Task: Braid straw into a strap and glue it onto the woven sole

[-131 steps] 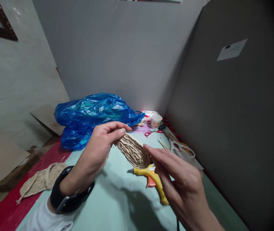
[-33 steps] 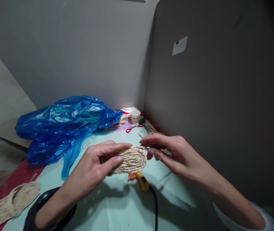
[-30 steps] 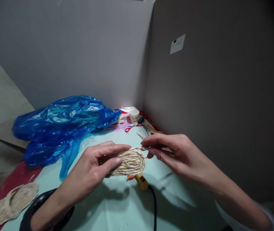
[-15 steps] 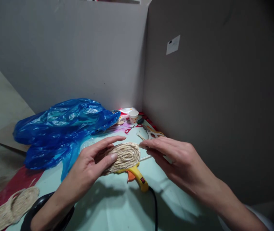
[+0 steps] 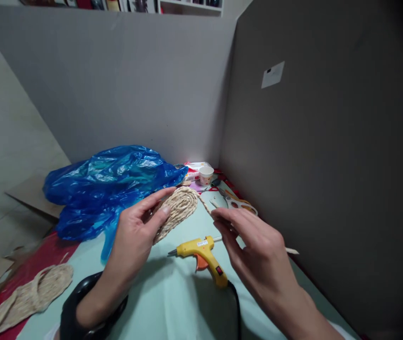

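Note:
My left hand [image 5: 142, 224] grips a coiled oval of braided straw cord [image 5: 180, 208], thumb on its face and fingers behind. From the oval's upper right edge the loose cord [image 5: 204, 205] runs to my right hand [image 5: 247, 236], which pinches it between thumb and fingers. Below the hands a yellow glue gun [image 5: 201, 248] lies on the table, nozzle to the left, with an orange trigger and a black cable. At the lower left rests a finished-looking straw sole shape with a strap [image 5: 41, 293].
A crumpled blue plastic bag [image 5: 116, 179] lies at the back left. Behind the hands are a paper cup [image 5: 206, 175], white-handled scissors [image 5: 236, 203] and red-handled scissors [image 5: 212, 189]. Grey panels [image 5: 133, 85] enclose the back and right. A black round object [image 5: 91, 297] sits under my left forearm.
My left hand has lifted and tilted the straw oval away from the glue gun, which now shows fully. The cord stretches visibly between the oval and my right hand. The view has shifted.

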Demonstrator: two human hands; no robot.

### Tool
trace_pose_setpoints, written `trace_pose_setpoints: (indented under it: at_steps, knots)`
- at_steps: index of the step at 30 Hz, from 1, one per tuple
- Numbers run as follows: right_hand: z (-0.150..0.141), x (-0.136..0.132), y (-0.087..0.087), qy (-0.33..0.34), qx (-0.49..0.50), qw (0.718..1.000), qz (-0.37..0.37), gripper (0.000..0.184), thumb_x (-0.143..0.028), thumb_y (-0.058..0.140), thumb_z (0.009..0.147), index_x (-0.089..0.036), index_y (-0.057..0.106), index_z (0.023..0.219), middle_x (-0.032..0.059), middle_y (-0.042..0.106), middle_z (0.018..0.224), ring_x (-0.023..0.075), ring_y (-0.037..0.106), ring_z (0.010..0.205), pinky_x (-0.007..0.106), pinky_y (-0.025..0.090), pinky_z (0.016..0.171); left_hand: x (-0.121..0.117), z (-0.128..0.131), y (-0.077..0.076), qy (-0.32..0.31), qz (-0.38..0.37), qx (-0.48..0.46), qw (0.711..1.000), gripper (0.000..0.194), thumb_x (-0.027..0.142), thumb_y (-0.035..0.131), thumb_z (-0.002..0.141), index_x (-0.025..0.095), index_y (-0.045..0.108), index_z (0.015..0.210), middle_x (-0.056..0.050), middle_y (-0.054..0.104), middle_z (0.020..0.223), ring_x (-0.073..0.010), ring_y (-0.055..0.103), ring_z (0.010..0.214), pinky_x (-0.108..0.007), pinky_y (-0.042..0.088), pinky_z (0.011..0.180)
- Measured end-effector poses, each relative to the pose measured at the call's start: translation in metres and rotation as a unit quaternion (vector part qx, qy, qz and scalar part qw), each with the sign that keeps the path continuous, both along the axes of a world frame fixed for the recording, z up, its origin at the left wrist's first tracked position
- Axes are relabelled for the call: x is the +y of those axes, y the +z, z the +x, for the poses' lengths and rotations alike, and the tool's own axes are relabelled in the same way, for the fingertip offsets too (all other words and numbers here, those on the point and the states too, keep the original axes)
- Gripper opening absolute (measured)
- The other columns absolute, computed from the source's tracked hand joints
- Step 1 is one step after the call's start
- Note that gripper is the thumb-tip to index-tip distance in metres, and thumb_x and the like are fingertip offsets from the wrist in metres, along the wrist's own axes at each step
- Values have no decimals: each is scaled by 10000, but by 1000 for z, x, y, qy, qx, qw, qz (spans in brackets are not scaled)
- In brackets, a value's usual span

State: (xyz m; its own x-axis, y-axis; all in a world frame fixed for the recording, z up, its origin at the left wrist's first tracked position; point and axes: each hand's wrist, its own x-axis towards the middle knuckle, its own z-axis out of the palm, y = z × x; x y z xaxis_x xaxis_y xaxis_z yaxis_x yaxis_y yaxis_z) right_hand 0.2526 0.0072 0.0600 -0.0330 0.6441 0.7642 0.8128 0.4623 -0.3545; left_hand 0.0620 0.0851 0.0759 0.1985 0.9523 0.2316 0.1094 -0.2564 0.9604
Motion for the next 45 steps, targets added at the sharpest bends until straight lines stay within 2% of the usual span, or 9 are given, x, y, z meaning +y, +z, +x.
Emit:
trace_pose_setpoints:
  at_steps: [4,10,18,24,27,31,35,39,45]
  knots:
    - [-18,7,1,4,43,999,-9,148,-64,521,921,-143,615,1003,53,650,905,162,603,803,269,449,720,-2,0,3,39,17,-15,999,378,371,660,846,254,688,1205,-44,699,1230,-255,633,1118,-354,488,950]
    - [-38,15,3,10,61,998,5,133,-100,523,925,-151,594,1025,55,650,924,157,618,796,258,469,708,-6,-1,7,78,42,-18,996,382,361,639,854,237,682,1213,-48,724,1141,-255,657,1059,-378,517,926]
    - [-67,29,1,92,222,966,-100,43,-179,519,953,-182,558,971,23,662,867,138,657,757,224,496,656,-3,3,1,90,73,-130,985,363,305,628,873,233,652,1227,-41,685,1206,-232,637,1097,-343,506,961]
    - [-67,39,18,142,232,946,-177,64,-222,592,931,-166,606,903,10,668,850,127,635,745,227,482,686,-2,3,9,71,8,-223,972,487,236,655,836,223,554,1312,-23,704,980,-186,689,907,-260,559,752]
    - [-63,46,22,185,232,931,-212,97,-245,589,933,-160,615,893,11,646,853,122,605,756,216,476,646,-3,2,14,55,-32,-265,962,490,190,664,813,179,535,1285,-67,703,1078,-207,689,956,-275,565,766]
    - [-62,54,20,236,277,900,-240,163,-309,609,918,-156,586,870,-3,577,811,102,536,645,201,482,516,-3,-1,17,3,-84,-318,944,419,128,664,799,128,582,1210,-110,680,1201,-222,666,1036,-297,553,836]
    - [-64,58,16,286,330,864,-252,252,-385,638,894,-145,569,858,7,562,806,120,549,628,247,530,519,-5,-3,19,-22,-108,-352,930,394,61,644,789,123,630,1178,-102,703,1154,-218,666,1023,-309,540,865]
    - [-69,60,12,316,381,830,-257,275,-380,667,871,-148,526,828,10,551,833,122,574,633,265,538,550,-6,-1,21,-22,-131,-383,914,338,44,608,806,140,672,1124,-73,734,1007,-191,682,929,-281,544,801]
    - [-77,57,11,314,430,811,-244,225,-325,660,879,-153,515,874,-7,565,839,97,598,628,221,536,563,-6,3,17,7,-141,-417,898,170,92,593,842,149,674,981,-38,699,864,-140,664,773,-211,522,625]
